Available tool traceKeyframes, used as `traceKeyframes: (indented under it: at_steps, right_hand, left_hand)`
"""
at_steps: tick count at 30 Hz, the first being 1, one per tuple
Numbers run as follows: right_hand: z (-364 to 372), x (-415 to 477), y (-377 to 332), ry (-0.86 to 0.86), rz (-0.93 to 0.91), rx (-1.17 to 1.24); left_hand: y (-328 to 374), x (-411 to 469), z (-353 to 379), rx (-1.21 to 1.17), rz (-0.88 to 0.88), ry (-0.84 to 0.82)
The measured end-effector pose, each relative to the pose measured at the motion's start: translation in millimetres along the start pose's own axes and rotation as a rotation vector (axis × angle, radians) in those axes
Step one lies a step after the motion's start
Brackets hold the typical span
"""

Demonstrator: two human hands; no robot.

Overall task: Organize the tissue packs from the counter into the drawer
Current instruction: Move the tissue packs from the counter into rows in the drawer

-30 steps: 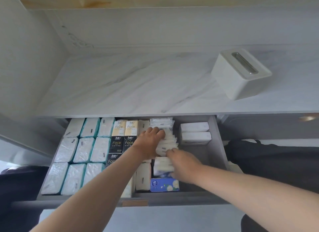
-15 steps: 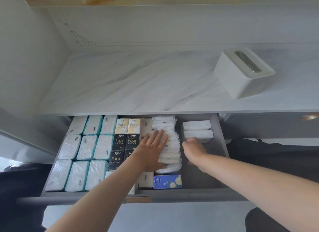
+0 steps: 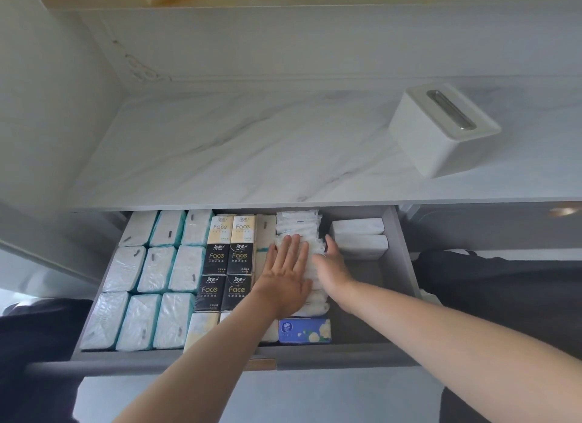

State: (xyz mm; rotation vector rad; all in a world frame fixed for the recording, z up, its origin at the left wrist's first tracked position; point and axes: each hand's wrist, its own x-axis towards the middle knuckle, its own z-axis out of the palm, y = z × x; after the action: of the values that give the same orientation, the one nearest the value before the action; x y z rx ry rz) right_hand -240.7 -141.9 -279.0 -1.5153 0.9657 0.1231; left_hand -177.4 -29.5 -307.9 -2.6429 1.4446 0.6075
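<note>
Marble-look counter (image 3: 236,158) fills the upper half of frame; only a white tissue box holder (image 3: 441,129) sits on it, upper right. No loose packs visible up there, so by my read the moving part is about done & what's left is tidying, then closing.

Open grey drawer (image 3: 403,265) runs across the middle. Left third: teal-edged white packs (image 3: 151,271) in neat rows, 3 across. Centre: black/cream packs (image 3: 230,265) printed "Face", w/ small Chinese characters I can't read. Next over, a column of thin white wrapped packs (image 3: 297,222) on edge. Lower centre, a blue pack (image 3: 304,330) w/ white flowers, logo too small to read. Right: two plain white packs (image 3: 359,237), bare drawer floor below them.

Left hand (image 3: 285,281) lies flat, fingers spread, palm pressing on the thin-pack column; grips nothing. Right hand (image 3: 330,268) is open too, fingers along the column's right side, appears to be squaring it up, not holding a pack.
</note>
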Motion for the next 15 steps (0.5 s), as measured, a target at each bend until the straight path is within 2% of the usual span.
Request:
traceKeyframes:
  at_steps: [3,5,7,9,12,13,15]
  right_hand:
    - [-3,-4,-11,-0.165,-0.057,0.050]
    - [-5,-5,-16,-0.230,-0.067,0.015]
    - [-7,0,-12,-0.200,-0.041,-0.035]
    - [-9,8,-11,-0.086,-0.045,-0.077]
    - [-9,14,-10,0.035,-0.067,-0.156]
    - [-9,16,-8,0.022,-0.066,-0.193]
    - [-9,21,-6,-0.022,-0.054,-0.244]
  left_hand:
    - [-4,2,-4,-0.269,-0.048,0.143]
    - [-9,7,-7,-0.315,-0.130,0.130]
    - [-12,12,-6,-0.351,-0.127,0.081]
    - [-11,15,-7,-0.557,-0.070,0.132]
    - [-13,18,-11,-0.954,-0.198,0.426]
    - [-15,20,-13,-0.992,-0.275,0.519]
    - [-18,23,-18,-1.036,-0.386,0.570]
